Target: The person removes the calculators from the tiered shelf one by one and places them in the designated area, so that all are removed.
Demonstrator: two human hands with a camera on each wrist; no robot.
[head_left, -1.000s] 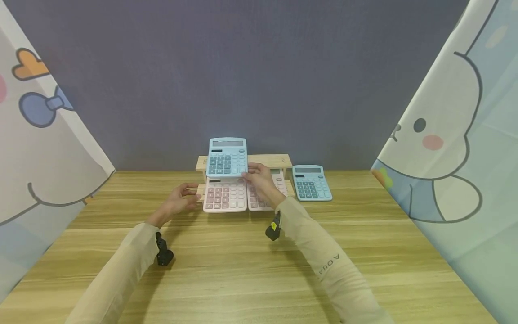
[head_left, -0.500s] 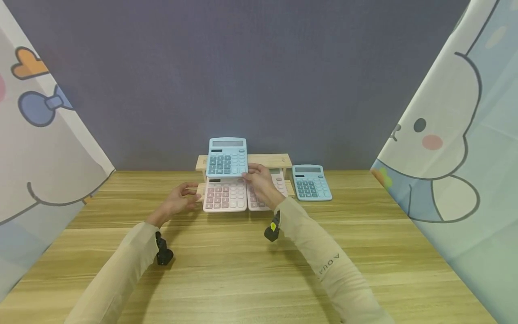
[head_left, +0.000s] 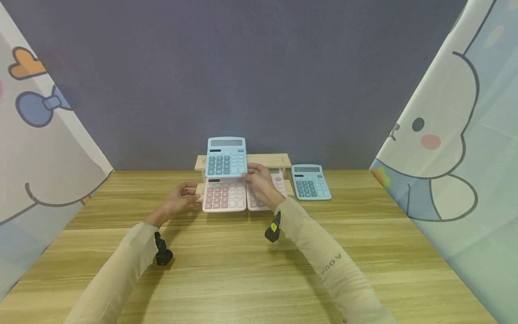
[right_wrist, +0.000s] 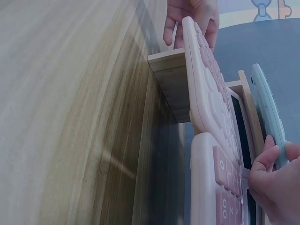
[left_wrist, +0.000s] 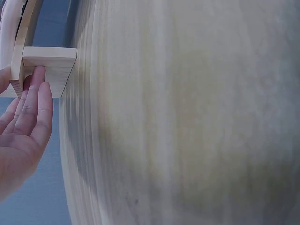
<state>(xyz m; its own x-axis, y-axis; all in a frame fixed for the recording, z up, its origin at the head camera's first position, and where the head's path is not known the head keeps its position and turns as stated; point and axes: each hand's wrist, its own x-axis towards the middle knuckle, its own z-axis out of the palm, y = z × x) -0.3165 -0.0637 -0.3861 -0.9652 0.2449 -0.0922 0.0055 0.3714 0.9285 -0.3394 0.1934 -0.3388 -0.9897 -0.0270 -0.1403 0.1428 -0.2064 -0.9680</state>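
A blue calculator [head_left: 226, 158] lies on the upper board of a two-tier wooden rack [head_left: 269, 160], at its left part. My right hand [head_left: 263, 185] pinches its lower right corner, thumb on the key side and fingers beneath, as the right wrist view shows with the hand [right_wrist: 279, 180] at the blue calculator's edge [right_wrist: 269, 108]. Two pink calculators [head_left: 225, 195] lean side by side on the lower tier, the right one partly hidden by my right hand. My left hand [head_left: 178, 199] holds the left end of the lower board, thumb above and fingers [left_wrist: 30, 108] under it.
Another blue calculator [head_left: 311, 182] lies on the wooden table [head_left: 226, 270], just right of the rack. A dark wall [head_left: 259, 81] rises behind the rack. Cartoon-printed cloths [head_left: 445, 135] hang on both sides.
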